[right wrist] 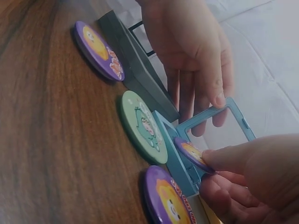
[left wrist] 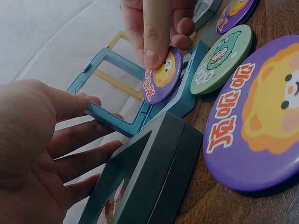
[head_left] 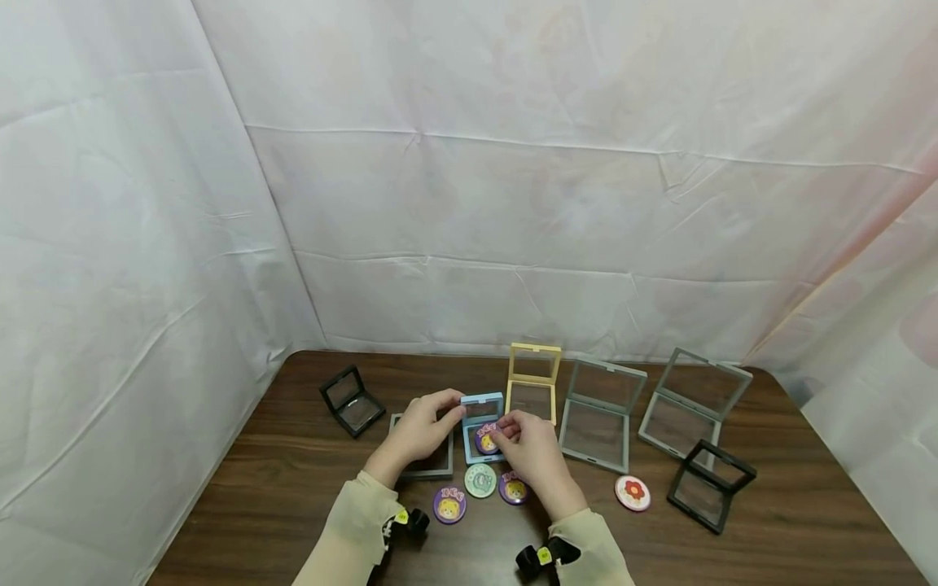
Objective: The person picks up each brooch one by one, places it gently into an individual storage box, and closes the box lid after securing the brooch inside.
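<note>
My right hand [head_left: 538, 460] pinches a round purple badge [left wrist: 163, 79] with a yellow bear-like face between thumb and fingers. The badge is tilted over the lower half of a small light-blue hinged display frame [head_left: 482, 399], which stands with its lid raised. At the lid's upper left corner, my left hand [head_left: 419, 427] holds the edge, thumb in front and fingers behind. Close to that hand lies a closed grey display frame [left wrist: 154, 179]. On the table in front are a green badge [head_left: 480, 481] and two more purple badges, one left [head_left: 449, 505] and one right [head_left: 513, 490].
An open yellow frame [head_left: 532, 380] stands just behind. Two larger open grey frames [head_left: 595, 465] [head_left: 659, 443] are to the right, near a red-flower badge [head_left: 633, 493] and an open black frame [head_left: 692, 517]. Another black frame [head_left: 352, 400] sits at the far left. White cloth [head_left: 469, 203] hangs behind.
</note>
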The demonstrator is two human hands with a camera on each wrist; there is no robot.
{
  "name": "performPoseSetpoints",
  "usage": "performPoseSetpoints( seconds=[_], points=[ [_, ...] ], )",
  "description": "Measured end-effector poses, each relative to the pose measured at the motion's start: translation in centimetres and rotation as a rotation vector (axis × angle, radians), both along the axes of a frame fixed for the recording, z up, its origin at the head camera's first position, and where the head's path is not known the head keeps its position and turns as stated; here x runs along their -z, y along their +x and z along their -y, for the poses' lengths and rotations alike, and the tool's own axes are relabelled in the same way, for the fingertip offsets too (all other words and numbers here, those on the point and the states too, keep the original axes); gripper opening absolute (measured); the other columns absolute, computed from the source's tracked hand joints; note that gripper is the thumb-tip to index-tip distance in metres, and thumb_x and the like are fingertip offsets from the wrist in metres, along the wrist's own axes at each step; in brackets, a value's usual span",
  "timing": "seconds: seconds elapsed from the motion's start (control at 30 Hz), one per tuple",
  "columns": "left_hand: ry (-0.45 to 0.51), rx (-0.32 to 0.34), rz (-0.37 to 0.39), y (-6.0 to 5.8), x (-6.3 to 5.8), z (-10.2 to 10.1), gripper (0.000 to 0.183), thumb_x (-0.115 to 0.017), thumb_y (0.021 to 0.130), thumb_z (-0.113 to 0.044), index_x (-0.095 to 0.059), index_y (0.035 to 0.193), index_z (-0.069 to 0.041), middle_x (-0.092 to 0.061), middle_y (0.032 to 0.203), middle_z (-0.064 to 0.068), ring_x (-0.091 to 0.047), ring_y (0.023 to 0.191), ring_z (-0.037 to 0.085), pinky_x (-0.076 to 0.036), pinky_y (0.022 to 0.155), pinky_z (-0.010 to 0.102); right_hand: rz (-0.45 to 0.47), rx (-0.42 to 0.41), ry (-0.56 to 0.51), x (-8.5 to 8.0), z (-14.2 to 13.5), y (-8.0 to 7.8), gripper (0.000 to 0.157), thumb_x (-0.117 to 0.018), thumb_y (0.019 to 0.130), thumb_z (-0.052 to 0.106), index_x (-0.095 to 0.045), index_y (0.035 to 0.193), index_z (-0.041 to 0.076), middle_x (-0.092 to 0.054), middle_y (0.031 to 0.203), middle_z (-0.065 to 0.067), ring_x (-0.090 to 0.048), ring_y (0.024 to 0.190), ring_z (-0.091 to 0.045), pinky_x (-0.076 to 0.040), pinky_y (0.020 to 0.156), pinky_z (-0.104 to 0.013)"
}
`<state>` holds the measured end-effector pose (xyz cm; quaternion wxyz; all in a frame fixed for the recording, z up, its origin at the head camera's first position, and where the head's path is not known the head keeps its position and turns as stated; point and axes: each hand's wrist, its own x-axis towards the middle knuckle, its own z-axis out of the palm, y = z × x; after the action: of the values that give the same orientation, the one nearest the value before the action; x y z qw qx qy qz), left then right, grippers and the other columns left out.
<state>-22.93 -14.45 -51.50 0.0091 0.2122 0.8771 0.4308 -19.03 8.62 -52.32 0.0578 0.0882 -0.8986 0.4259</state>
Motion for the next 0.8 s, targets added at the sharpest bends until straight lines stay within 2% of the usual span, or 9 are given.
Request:
performPoseSetpoints(
  seconds=[0.47,0.57,0.8],
  points=[
    [-0.008,0.006,-0.001,0.02,0.17,0.12,0.022,-0.061,0.115,-0.023,-0.075,0.127,-0.012,-0.079,0.121,0.004,-0.073,0.119,0.026,-0.056,0.103,0.057,-0.073,0.028,0.082,0.41,0.43,0.03,0.012,-0.086,0.096,0.013,-0.075,0.091,0.009,-0.064,0.075,0.007,-0.054,0.063,-0.003,-0.049,0.061,-0.026],
    [-0.004,0.005,0.012,-0.03,0.17,0.13,0.023,-0.062,0.114,-0.024,-0.075,0.128,-0.011,-0.079,0.121,0.005,-0.073,0.119,0.025,-0.055,0.104,0.057,-0.085,0.033,0.094,0.44,0.50,0.13,0.013,-0.086,0.096,0.014,-0.075,0.090,0.009,-0.062,0.075,0.007,-0.052,0.063,-0.003,-0.048,0.061,-0.026],
    [-0.012,0.007,-0.010,-0.09,0.03,0.03,0.023,-0.061,0.115,-0.024,-0.075,0.126,-0.009,-0.079,0.120,0.005,-0.073,0.119,0.028,-0.056,0.103,0.058,-0.109,0.047,0.120,0.48,0.57,0.31,0.015,-0.087,0.095,0.015,-0.075,0.090,0.008,-0.061,0.076,0.003,-0.050,0.064,-0.005,-0.046,0.062,-0.027]
  ],
)
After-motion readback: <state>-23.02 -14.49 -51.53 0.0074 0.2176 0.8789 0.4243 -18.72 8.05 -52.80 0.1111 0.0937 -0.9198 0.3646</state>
